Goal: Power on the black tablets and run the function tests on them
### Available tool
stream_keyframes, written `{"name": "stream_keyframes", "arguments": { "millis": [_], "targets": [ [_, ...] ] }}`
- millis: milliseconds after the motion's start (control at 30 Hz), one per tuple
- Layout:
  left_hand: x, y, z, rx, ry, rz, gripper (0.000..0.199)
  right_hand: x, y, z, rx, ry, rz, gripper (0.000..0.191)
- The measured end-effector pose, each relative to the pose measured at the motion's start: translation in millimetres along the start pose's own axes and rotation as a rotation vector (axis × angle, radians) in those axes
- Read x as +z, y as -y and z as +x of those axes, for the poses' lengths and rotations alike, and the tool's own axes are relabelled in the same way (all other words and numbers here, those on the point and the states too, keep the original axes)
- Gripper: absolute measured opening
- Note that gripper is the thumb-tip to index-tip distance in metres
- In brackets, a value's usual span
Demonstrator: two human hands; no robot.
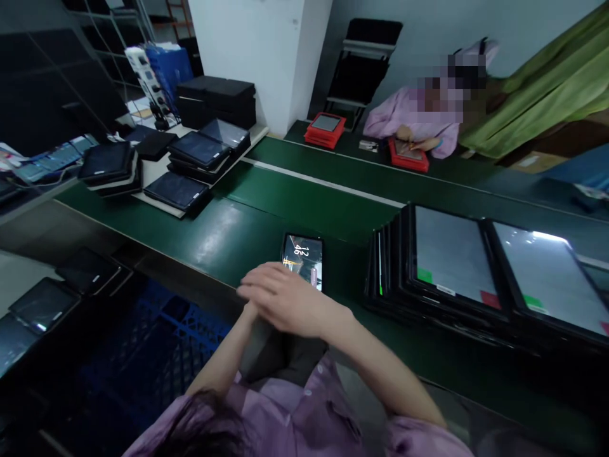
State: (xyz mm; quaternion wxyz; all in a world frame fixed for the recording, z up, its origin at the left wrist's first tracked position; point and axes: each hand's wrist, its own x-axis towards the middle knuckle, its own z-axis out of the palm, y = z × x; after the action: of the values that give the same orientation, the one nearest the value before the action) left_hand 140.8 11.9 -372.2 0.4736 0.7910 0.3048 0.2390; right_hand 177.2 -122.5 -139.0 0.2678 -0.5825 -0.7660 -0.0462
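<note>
My right hand (290, 301) lies across my left hand (250, 310) at the front edge of the green table. The right fingers stretch over the left hand and hide most of it, so the left fingers do not show. Just beyond the hands, a tablet (304, 247) lies face up on the table. Its screen is lit and shows the digits 12 and 46. Its near end is hidden behind my right hand, and I cannot tell whether they touch. Neither hand visibly holds an object.
To the right stand stacks of black-framed tablets (457, 260) with green and red stickers. More dark tablets (200, 149) are piled at the left. A blue crate (190, 330) is below the table edge. Across the table, a person (404, 114) handles a red-cased tablet (409, 155).
</note>
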Motion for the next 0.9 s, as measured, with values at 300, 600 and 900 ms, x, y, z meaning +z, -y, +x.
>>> {"name": "stream_keyframes", "arguments": {
  "millis": [300, 600, 900],
  "targets": [
    [-2.8, 19.7, 6.0, 0.304, 0.009, 0.126, 0.034, 144.6, -113.2, -181.5, 1.231, -0.75, 0.413, 0.091],
    [-5.5, 22.1, 8.3, 0.252, 0.03, 0.15, 0.042, 159.5, -128.5, -198.4, 1.144, -1.016, 0.83, 0.1],
    [-12.1, 15.3, 10.7, 0.22, 0.064, 0.2, 0.039, 167.3, -128.9, -209.2, 1.061, -1.051, 0.881, 0.089]
  ]
}}
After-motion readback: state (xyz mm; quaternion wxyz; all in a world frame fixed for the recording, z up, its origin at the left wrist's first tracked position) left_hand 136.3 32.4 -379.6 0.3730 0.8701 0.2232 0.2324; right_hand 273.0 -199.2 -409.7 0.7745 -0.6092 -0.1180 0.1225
